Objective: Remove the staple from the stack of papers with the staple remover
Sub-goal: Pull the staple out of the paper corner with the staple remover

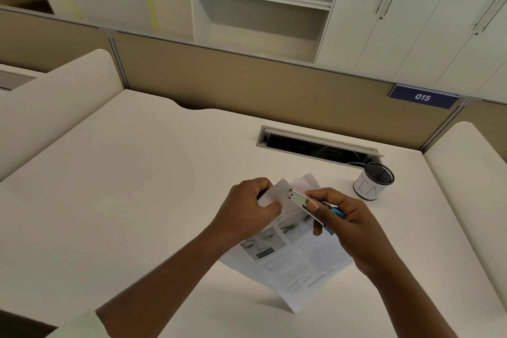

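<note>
A stack of printed papers (296,263) with photos and text is lifted off the white desk (123,186), its far corner folded back. My left hand (247,210) pinches that folded corner between thumb and fingers. My right hand (348,225) grips a staple remover (301,200) with metal jaws and blue handles. The jaws' tip meets the paper at the top corner, just right of my left thumb. The staple itself is too small to make out.
A black mesh cup (373,181) wrapped in white paper stands at the right, behind my right hand. An open cable slot (318,144) cuts the desk's far side. Beige partition panels (247,79) close the back, and padded dividers flank both sides.
</note>
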